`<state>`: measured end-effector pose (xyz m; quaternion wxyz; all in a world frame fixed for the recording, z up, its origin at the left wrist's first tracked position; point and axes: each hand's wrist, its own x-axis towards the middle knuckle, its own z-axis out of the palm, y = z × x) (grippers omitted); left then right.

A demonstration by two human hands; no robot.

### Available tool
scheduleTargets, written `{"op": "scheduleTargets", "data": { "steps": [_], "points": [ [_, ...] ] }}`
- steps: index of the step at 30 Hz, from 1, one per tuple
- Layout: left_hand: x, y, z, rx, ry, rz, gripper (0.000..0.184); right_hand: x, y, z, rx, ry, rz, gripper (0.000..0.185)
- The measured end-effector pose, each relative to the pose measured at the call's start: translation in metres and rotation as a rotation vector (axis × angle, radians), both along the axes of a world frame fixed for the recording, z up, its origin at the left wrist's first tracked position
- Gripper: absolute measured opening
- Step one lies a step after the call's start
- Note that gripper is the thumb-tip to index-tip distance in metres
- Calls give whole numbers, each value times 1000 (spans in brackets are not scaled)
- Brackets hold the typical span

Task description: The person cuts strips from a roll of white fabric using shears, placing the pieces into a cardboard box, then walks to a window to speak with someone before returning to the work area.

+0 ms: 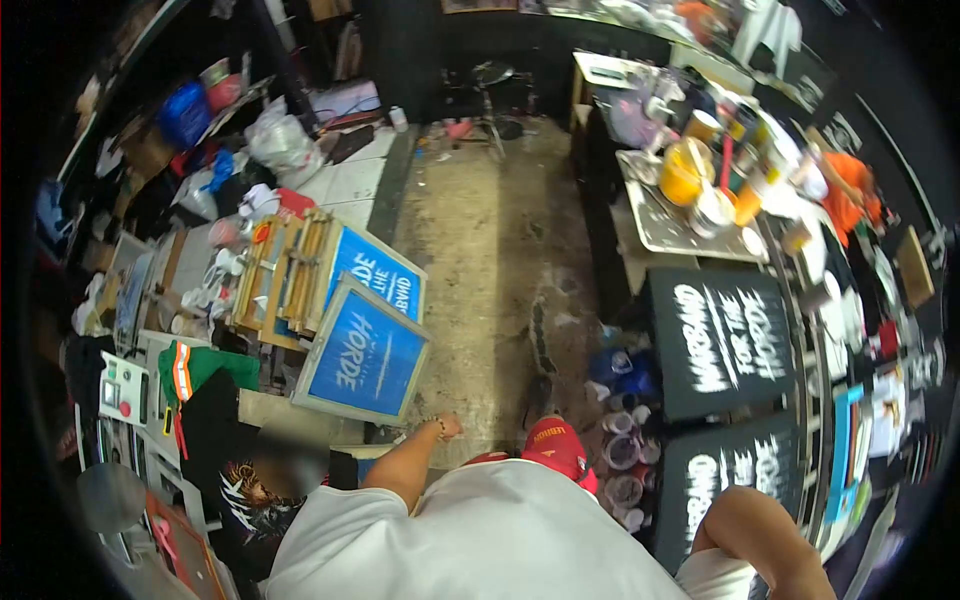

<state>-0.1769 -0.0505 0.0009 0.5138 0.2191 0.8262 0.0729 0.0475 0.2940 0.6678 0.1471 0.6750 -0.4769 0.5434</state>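
"While scanning lower centre, see the left hand [449,425]?"

"Yes, hanging near the lower right corner of the blue screen [365,350], apart from it. Too blurred to tell how far open, or whether holding anything."

"And the right hand?"

"Not visible; cannot tell grip or opening. Only see the right arm [757,530], bent, at lower right, in front of the lower print [735,455]."

"Where to find the blue screen?"

"Left of centre, lettered HORDE, tilted, overlapping a rear screen [400,272]."

"And at centre right?"

"See the upper print [722,342], black with white lettering, just above the lower one. Find cups [621,452] to their left, and a yellow tub [686,172] on a tray [665,228] at upper right."
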Motion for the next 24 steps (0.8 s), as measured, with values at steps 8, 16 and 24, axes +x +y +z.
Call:
{"op": "scheduleTargets", "data": {
  "steps": [8, 16, 24],
  "points": [
    [-138, 2, 7, 57, 78, 353, 29, -231, 59, -29, -75, -257, 647, 24],
    [-196, -5, 37, 324, 303, 1152, 23, -479, 62, -22, -291, 27, 615, 38],
    [-129, -2, -115, -84, 64, 57, 15, -712, 78, -107, -151, -310, 758, 76]
  ]
}}
